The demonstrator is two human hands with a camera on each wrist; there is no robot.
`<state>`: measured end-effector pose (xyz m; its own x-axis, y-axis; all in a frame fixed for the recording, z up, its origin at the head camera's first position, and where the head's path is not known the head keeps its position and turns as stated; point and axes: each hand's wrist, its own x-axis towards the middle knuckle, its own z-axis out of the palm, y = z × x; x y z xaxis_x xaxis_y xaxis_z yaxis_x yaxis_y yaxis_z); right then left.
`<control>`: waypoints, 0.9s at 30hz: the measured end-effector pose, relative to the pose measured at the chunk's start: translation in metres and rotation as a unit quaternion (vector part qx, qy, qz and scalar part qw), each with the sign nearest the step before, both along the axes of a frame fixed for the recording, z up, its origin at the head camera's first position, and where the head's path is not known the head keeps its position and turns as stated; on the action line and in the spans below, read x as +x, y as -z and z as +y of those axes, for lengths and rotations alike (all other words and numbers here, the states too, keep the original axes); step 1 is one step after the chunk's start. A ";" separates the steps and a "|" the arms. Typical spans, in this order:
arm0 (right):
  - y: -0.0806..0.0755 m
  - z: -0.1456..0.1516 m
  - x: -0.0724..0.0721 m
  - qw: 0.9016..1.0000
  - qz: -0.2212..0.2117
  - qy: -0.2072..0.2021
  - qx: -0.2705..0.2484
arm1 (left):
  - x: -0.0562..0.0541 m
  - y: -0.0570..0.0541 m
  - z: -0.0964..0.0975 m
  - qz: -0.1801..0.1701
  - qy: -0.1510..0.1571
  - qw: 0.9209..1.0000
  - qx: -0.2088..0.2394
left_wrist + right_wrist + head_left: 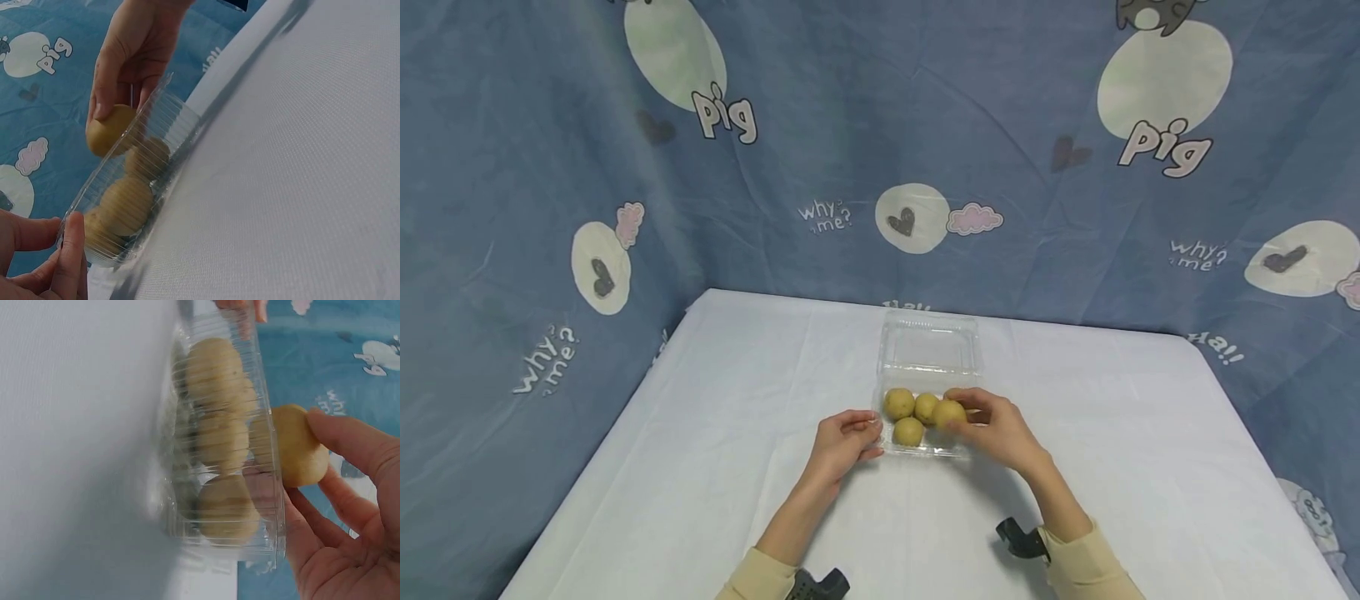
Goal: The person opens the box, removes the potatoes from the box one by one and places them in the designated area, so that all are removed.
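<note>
A clear plastic clamshell box [928,452] lies on the table with its lid [930,343] folded back, away from me. Several round yellow potatoes [898,403] sit inside the base. My left hand [844,446] pinches the rim at the left side between thumb and fingers, as the left wrist view shows. Another potato [299,447] is held between the thumb and fingers of my right hand [1000,429]. It is at the height of the box's rim, over the right half of the base. In the head view this hand partly hides a potato at the far right corner.
A white cloth [700,467] covers the table. Behind and beside it hangs a blue printed curtain [820,125]. Dark wrist cameras [1022,537] are strapped near both sleeves.
</note>
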<state>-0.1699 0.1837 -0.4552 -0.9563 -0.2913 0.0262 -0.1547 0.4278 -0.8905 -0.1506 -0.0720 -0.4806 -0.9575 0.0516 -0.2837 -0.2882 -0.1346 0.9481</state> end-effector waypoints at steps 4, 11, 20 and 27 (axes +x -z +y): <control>-0.002 0.002 0.001 0.999 -0.035 0.017 -0.039 | -0.002 0.002 -0.001 -0.004 0.000 1.000 0.001; -0.005 0.005 0.004 0.994 -0.068 0.032 -0.079 | -0.003 0.003 -0.001 -0.006 0.002 1.000 0.001; -0.003 0.014 0.004 0.985 -0.107 0.075 -0.112 | -0.001 0.001 0.000 -0.003 -0.002 1.000 -0.004; -0.006 0.021 0.006 0.982 -0.112 0.084 -0.125 | -0.001 0.002 0.000 -0.005 -0.003 1.000 -0.010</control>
<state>-0.1637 0.2049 -0.4493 -0.9800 -0.1411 -0.1401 0.1113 0.1949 -0.9745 -0.1521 -0.0716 -0.4827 -0.9547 0.0400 -0.2949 -0.2975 -0.1173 0.9475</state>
